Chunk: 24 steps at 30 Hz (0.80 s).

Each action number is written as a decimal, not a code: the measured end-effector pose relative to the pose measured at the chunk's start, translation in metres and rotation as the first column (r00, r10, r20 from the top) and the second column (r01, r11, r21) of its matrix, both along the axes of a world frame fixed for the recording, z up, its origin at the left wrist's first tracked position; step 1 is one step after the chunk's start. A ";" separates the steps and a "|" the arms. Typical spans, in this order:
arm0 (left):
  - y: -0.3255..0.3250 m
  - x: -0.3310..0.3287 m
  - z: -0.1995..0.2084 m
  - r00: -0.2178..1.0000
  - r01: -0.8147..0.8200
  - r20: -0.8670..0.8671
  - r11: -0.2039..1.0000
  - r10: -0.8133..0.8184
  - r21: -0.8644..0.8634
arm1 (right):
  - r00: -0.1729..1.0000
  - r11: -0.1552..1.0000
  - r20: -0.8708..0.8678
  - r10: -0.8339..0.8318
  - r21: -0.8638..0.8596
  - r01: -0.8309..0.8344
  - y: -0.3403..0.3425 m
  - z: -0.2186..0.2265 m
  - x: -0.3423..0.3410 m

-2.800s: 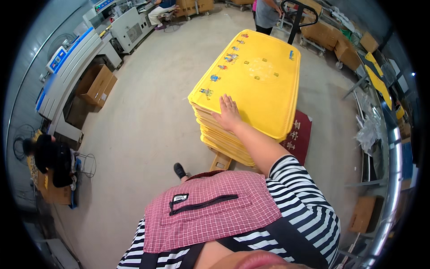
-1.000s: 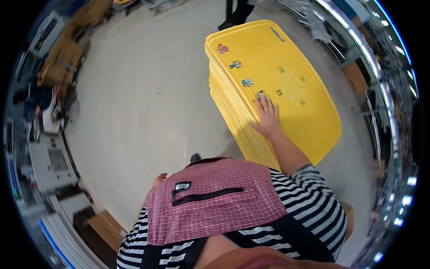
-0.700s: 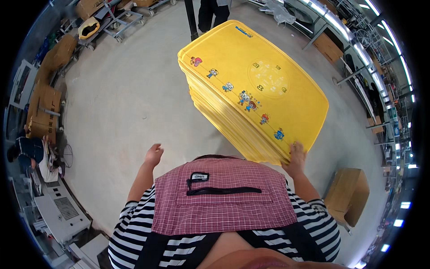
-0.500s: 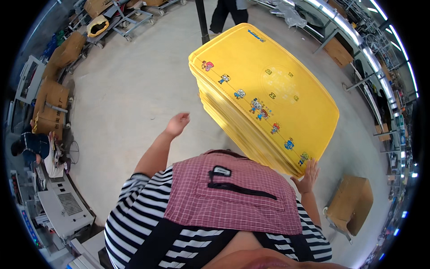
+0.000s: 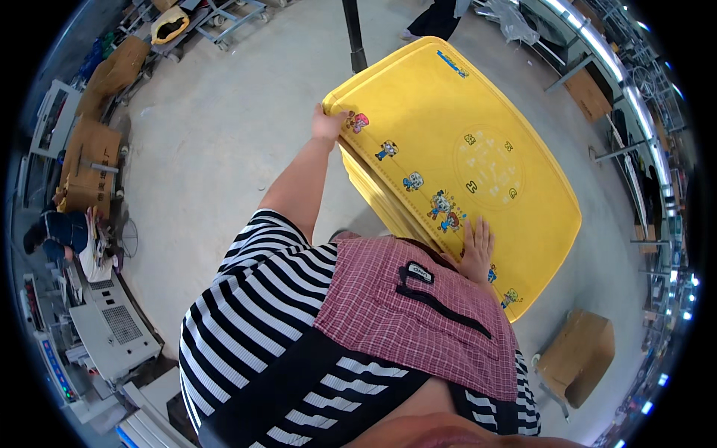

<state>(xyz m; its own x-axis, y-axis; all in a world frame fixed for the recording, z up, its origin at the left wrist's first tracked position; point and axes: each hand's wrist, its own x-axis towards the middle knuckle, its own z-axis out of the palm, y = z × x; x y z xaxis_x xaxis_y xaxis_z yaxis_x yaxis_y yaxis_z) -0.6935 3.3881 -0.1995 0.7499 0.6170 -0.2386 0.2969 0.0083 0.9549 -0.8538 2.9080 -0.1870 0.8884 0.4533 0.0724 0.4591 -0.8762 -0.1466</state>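
Observation:
A tall stack of yellow panels with rounded corners stands in front of me. Its top panel (image 5: 418, 97) carries small cartoon figures along the near edge and a faint round print. At the panel's left corner, my left hand (image 5: 328, 124) is closed over the rim, its thumb on the printed face and its other fingers mostly hidden. My right hand (image 5: 476, 252) lies flat on the same panel by the near edge, fingers stretched out. Below it, the edges of the lower panels (image 5: 366, 187) show at the left, with a dark gap under the top one.
A dark post (image 5: 355, 37) rises behind the stack, near another person's legs (image 5: 433, 21). An open cardboard box (image 5: 575, 355) is at the lower right. Wheeled carts (image 5: 231, 19) and a seated person (image 5: 60, 235) beside a grey machine (image 5: 116, 328) line the left.
My left hand has reached forward and taken hold of the top panel's left corner. My right hand has moved left from the near right corner onto the panel's face.

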 end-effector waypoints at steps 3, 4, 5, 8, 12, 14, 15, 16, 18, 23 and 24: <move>0.030 0.011 -0.012 0.995 0.092 -0.049 0.994 -0.090 0.050 | 0.999 1.000 0.032 -0.022 0.018 0.022 0.002 -0.001 0.008; 0.041 0.017 -0.017 0.989 0.101 -0.113 0.992 -0.092 0.079 | 0.999 0.999 0.001 -0.048 0.014 0.048 0.007 0.009 0.004; 0.043 0.020 -0.014 0.984 0.167 -0.069 0.986 -0.165 0.030 | 0.996 0.996 -0.038 -0.086 0.010 0.087 0.009 0.016 0.001; 0.045 0.028 0.022 0.952 0.270 -0.211 0.934 -0.223 0.232 | 0.983 0.987 -0.094 -0.155 0.022 0.158 0.017 0.025 0.000; 0.060 0.051 0.040 0.857 0.497 -0.278 0.839 -0.435 0.221 | 0.976 0.983 -0.119 -0.183 0.011 0.185 0.021 0.028 -0.001; 0.066 0.056 0.042 0.789 0.569 -0.231 0.819 -0.569 -0.078 | 0.973 0.980 -0.130 -0.191 0.028 0.197 0.022 0.031 0.001; 0.070 0.061 0.045 0.748 0.594 -0.203 0.774 -0.632 -0.218 | 0.964 0.972 -0.138 -0.226 0.028 0.232 0.024 0.029 -0.003; 0.076 0.066 0.040 0.754 0.562 -0.215 0.779 -0.621 -0.278 | 0.958 0.967 -0.141 -0.249 0.026 0.255 0.026 0.030 -0.003; 0.087 0.069 0.036 0.712 0.574 -0.162 0.699 -0.683 -0.427 | 0.940 0.946 -0.135 -0.314 0.038 0.321 0.037 0.029 -0.008; 0.115 0.083 0.001 0.641 0.583 -0.092 0.562 -0.762 -0.586 | 0.896 0.894 -0.094 -0.434 0.078 0.441 0.062 0.024 -0.012; 0.113 0.086 0.004 0.623 0.600 -0.088 0.547 -0.777 -0.583 | 0.889 0.888 -0.117 -0.443 0.075 0.453 0.064 0.025 -0.013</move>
<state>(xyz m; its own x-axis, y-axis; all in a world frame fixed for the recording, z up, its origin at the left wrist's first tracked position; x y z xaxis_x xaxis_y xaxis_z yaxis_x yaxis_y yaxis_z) -0.6073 3.5013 -0.1954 0.7179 -0.3194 -0.6185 0.6689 0.0704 0.7400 -0.8665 2.9716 -0.1619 1.0000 0.0004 0.0021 0.0010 -0.9643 -0.2648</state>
